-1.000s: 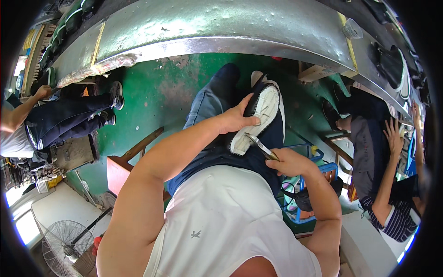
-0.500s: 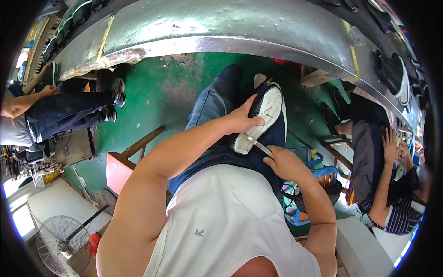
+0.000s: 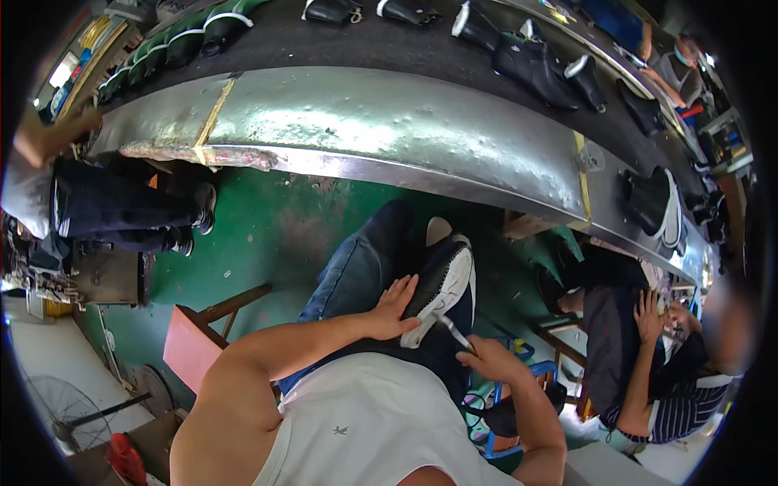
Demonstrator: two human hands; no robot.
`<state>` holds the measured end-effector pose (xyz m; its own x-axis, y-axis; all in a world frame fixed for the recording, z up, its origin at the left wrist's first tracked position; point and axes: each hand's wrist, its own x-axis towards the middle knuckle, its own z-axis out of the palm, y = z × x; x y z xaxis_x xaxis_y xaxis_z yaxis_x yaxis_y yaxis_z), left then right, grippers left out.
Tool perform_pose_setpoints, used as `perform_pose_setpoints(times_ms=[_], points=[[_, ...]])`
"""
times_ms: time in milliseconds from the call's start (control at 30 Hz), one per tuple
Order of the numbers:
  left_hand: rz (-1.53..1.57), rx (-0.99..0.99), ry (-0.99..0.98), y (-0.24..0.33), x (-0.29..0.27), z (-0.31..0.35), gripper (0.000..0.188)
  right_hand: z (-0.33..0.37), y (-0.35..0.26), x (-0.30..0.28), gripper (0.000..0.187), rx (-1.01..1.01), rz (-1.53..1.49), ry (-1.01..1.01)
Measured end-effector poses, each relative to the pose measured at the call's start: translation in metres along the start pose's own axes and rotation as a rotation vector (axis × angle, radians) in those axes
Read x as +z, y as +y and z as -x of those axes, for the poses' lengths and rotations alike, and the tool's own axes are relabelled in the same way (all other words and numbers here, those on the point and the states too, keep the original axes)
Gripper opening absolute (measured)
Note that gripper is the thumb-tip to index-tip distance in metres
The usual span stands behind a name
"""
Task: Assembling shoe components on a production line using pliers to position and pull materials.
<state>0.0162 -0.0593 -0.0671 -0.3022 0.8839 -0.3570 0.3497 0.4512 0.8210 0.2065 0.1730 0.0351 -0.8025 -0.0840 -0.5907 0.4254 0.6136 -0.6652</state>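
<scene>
A dark shoe [image 3: 431, 289] lies tilted across my lap, its white sole [image 3: 456, 279] facing up and to the right. My left hand [image 3: 394, 311] rests against the shoe's left side near the lower end, fingers stretched out flat and the thumb close to the sole. My right hand [image 3: 489, 358] is closed round a slim silvery tool [image 3: 455, 330]; the tool's tip is close to the sole's lower end, and I cannot tell whether it touches. Beyond the shoe shows a pale rounded piece [image 3: 438, 231], partly hidden.
A metal-edged conveyor bench [image 3: 324, 121] curves across ahead, carrying several black boots [image 3: 531, 69]. A person in dark trousers [image 3: 121, 202] is at the left, another in a striped sleeve [image 3: 673, 409] at the right. A pink-topped stool [image 3: 190, 344] and a fan [image 3: 65, 413] stand left.
The view has tilted up, showing more of the bench and boots. My left hand has loosened from its grip round the shoe to lie flat along its side. The shoe has turned slightly.
</scene>
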Motion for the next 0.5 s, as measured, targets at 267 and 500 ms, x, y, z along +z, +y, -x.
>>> perform_pose_setpoints(times_ms=[267,500], points=[[-0.3,-0.082,-0.036,0.031,-0.032,-0.029,0.114,-0.033,0.015,0.025,0.036,0.003,-0.105,0.302],[0.291,-0.118,0.185,0.02,-0.049,-0.088,0.083,-0.03,0.063,0.075,0.038,-0.088,-1.076,0.423]])
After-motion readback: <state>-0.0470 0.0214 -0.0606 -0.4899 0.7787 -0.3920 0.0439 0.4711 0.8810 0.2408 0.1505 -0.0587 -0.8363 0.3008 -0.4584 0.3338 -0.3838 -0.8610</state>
